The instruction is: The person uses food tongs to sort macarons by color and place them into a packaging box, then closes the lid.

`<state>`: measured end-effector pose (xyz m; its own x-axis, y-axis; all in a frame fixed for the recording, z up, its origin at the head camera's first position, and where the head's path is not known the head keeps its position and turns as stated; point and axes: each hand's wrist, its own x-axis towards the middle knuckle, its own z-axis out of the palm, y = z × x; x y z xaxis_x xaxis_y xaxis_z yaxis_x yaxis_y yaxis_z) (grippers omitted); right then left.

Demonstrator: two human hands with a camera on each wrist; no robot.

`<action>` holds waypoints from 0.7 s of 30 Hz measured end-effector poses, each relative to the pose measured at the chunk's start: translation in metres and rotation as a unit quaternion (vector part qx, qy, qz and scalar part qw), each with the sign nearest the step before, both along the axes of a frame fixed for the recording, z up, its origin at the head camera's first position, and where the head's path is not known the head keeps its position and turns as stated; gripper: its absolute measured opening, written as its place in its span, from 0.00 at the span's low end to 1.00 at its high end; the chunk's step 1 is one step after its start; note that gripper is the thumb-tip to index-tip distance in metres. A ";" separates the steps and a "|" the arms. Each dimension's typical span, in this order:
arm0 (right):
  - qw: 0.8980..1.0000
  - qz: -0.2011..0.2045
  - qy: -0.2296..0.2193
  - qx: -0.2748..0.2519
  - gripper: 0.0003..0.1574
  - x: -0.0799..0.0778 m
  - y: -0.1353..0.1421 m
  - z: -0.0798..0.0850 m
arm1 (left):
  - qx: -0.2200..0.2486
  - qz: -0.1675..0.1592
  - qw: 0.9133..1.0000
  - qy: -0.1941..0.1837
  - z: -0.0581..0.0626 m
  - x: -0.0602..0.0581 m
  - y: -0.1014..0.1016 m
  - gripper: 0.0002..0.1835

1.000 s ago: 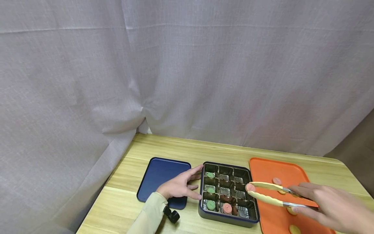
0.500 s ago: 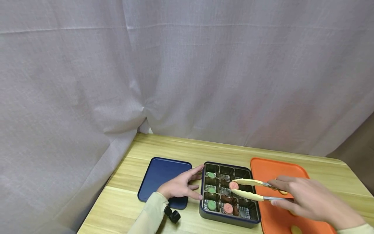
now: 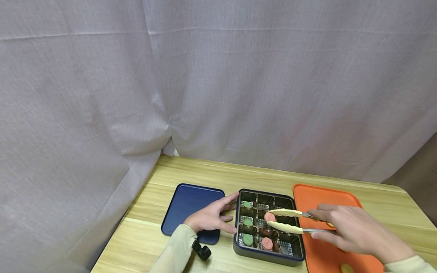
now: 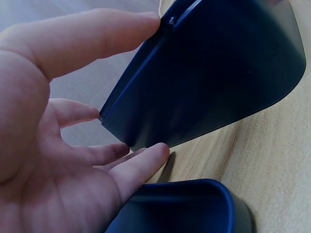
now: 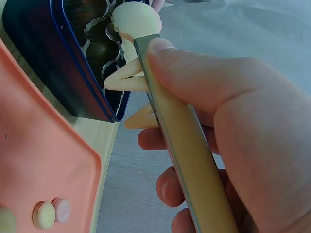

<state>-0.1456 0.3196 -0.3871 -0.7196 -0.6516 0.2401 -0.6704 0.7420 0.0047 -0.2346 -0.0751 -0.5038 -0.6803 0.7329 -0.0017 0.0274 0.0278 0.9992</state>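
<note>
My right hand (image 3: 356, 229) grips a pair of tongs (image 3: 286, 227) with a metal handle and pale yellow scalloped tips. Between those tips is a pink macaron (image 3: 269, 217), at the middle compartment of a dark blue box (image 3: 268, 254); whether it touches the bottom I cannot tell. Three green macarons (image 3: 248, 239) fill the box's left column, and another pink macaron (image 3: 267, 243) lies in the front middle compartment. My left hand (image 3: 210, 216) has its fingers spread, with thumb and fingertips against the box's left side. The left wrist view shows that box wall (image 4: 204, 87) close up.
A dark blue lid (image 3: 191, 206) lies left of the box, partly under my left hand. On the right an orange tray (image 3: 324, 193) bears a yellow macaron (image 5: 44, 215) beside a pink macaron (image 5: 61, 209). Grey curtain (image 3: 218, 94) hangs behind the wooden table (image 3: 205, 168).
My right hand has moved left with the tongs, carrying the pink macaron from the box's right edge to its middle compartment. My left hand has stayed at the box's left side.
</note>
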 end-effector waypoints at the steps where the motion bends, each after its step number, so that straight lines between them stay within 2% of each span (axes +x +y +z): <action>1: 1.000 0.001 0.001 0.000 0.27 0.000 0.000 0.000 | 0.001 0.000 1.000 0.000 0.000 0.000 0.000 0.61; 21: 1.000 0.002 0.009 -0.002 0.28 0.001 -0.002 0.002 | 0.000 -0.001 1.000 -0.001 0.001 0.001 0.000 0.60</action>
<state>-0.1445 0.3176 -0.3847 -0.7131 -0.6530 0.2551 -0.6726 0.7399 0.0140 -0.2333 -0.0755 -0.5027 -0.6795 0.7337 -0.0039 0.0252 0.0287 0.9993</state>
